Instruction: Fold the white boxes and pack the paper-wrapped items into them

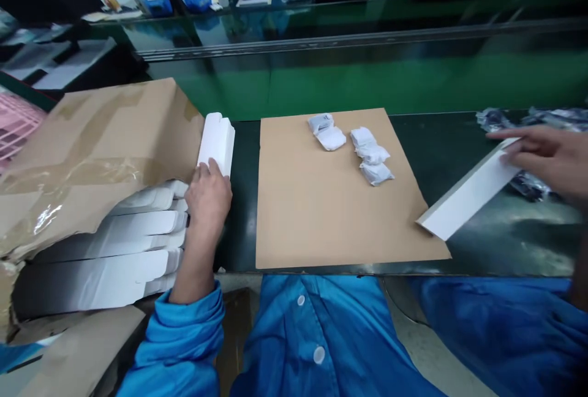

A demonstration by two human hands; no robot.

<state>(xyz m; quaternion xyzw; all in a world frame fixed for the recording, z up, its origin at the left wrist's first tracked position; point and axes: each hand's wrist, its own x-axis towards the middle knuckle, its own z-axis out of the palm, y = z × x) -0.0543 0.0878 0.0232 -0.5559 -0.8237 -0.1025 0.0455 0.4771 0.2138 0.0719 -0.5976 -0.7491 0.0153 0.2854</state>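
Right hand [551,155] pinched slim white box [473,192], right of frame; left hand [210,196] touched white cartons [215,138], left of frame, grip unclear. Light pressure seemed best against creasing.

left hand [210,193]: on white carton [215,141] | right hand [554,157]: gripping slim box [473,193]
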